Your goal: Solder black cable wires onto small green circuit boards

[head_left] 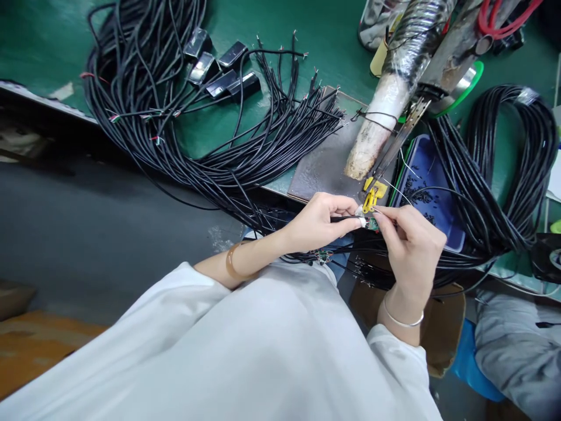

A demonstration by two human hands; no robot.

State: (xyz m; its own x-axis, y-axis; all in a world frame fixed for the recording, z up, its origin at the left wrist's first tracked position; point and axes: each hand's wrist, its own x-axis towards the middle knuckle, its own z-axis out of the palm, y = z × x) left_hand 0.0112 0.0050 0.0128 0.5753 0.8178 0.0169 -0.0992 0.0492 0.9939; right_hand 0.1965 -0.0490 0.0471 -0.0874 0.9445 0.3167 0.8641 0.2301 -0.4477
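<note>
Pinching a black cable [344, 218] end, the left hand [318, 222] meets the right hand [409, 245], which is closed on a small green circuit board [373, 224], at the bench [307, 35] edge, lower centre of the frame. The wrapped tool [385, 117] hangs just above; a slip could likely burn fingers. Cable bundles [197, 117] crowd both sides, leaving little room.

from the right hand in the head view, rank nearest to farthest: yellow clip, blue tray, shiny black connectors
1. yellow clip, just above the right hand
2. blue tray, up and right of it
3. shiny black connectors, far up on the left
</note>
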